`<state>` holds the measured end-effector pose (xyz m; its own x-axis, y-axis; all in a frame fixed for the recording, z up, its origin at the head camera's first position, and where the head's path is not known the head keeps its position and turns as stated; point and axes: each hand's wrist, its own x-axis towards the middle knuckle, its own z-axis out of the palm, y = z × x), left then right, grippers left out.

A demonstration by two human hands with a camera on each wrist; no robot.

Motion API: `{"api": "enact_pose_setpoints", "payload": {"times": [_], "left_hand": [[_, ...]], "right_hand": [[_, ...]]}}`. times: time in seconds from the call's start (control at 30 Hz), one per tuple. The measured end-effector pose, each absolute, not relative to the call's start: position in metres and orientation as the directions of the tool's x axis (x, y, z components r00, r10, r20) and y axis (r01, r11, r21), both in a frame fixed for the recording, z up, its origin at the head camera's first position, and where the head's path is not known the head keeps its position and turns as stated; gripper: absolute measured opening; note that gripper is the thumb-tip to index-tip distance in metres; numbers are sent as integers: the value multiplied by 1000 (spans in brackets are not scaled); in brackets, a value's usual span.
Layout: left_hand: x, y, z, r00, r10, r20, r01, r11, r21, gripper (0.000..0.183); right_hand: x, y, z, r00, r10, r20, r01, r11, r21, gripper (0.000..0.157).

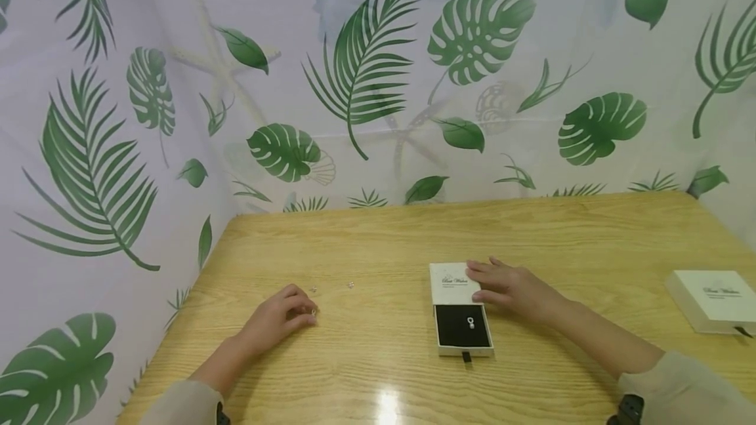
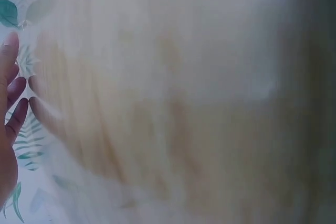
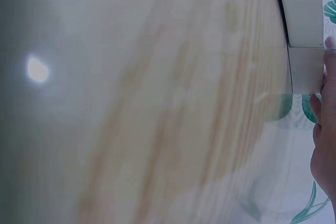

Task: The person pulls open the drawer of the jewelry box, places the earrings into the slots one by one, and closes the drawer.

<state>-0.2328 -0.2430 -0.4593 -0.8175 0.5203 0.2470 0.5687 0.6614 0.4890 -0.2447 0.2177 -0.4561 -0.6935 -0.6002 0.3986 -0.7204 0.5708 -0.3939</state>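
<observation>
My left hand (image 1: 276,319) is low over the left part of the table, thumb and index finger pinching a tiny silvery piece of jewellery (image 1: 314,312). Just beyond its fingertips lie two more small silvery pieces, one (image 1: 314,288) nearer the hand and another (image 1: 351,284) to its right. A white jewellery box has its black-lined drawer (image 1: 451,333) pulled out toward me, and a silvery earring-like piece (image 1: 470,323) rests on the lining. Straight fingers of my right hand (image 1: 515,288) rest on the right edge of the box's white sleeve (image 1: 447,286).
Another white box (image 1: 714,300) with a black pull tab sits at the table's right edge. Behind the wooden table (image 1: 378,235) hangs a leaf-patterned cloth (image 1: 378,182), which also runs along the left side.
</observation>
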Motion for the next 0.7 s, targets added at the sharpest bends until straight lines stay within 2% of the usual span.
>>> {"api": "enact_pose_setpoints", "payload": {"times": [0.27, 0.7], "left_hand": [[-228, -232, -464, -840, 501, 210, 506, 582, 637, 15], [-223, -221, -467, -819, 511, 263, 531, 501, 684, 18]], "right_hand": [[-246, 219, -458, -687, -603, 406, -727, 566, -390, 47], [-247, 217, -461, -640, -612, 465, -768, 539, -346, 46]]}}
